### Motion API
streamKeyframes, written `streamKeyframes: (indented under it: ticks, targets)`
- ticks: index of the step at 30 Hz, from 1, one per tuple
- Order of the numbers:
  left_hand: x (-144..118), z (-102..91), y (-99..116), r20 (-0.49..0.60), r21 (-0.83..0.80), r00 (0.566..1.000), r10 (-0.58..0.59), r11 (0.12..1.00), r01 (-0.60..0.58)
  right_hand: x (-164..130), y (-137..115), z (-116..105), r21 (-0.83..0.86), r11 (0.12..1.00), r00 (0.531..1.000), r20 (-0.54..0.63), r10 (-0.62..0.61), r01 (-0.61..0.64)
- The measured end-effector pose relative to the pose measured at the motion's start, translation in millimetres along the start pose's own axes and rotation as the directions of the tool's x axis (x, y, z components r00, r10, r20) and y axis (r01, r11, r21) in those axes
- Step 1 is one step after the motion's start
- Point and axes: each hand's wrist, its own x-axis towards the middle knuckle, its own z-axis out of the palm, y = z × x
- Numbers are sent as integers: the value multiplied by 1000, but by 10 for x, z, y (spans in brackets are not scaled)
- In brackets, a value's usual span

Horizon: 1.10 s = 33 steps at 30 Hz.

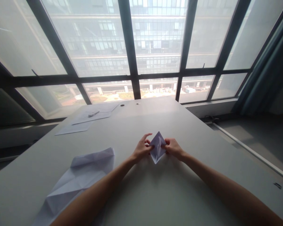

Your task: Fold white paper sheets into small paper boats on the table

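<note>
Near the middle of the frame, a little below centre, both hands meet over a grey table (179,194) and hold a small folded paper (158,147) between them. The paper is white, creased into a diamond shape with one point up and one point down, and it stands tilted just above the table. The left hand (141,149) pinches its left edge, with the index finger raised and curled over the top; the right hand (173,147) is closed on the right edge with its fingers bunched together. In the lower left of the frame a larger creased sheet (80,179) lies flat on the table, partly covered by the left forearm. In the upper left part of the table lie several flat sheets (85,121) with a pen (93,113) on them, near the window (141,47).
</note>
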Motion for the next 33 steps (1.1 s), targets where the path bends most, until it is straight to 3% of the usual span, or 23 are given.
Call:
streamKeyframes:
  ticks: [6,14,18,25,33]
  targets:
    - [26,0,13,-41,79,998,-37,996,40,14,7,-31,5,998,997,-45,63,-63]
    - [16,4,-8,53,52,999,-1,999,-2,29,30,-30,69,997,999,0,32,-32]
    - [20,7,-58,-9,57,1000,20,998,-19,32,37,-50,75,997,1000,6,27,-27]
    - [17,-4,-90,-73,69,997,-17,997,22,105,66,-61,-62,998,999,-32,8,-10]
    - [64,-23,-127,-112,37,993,-27,999,31,219,-93,-83,-92,993,997,-34,65,-68]
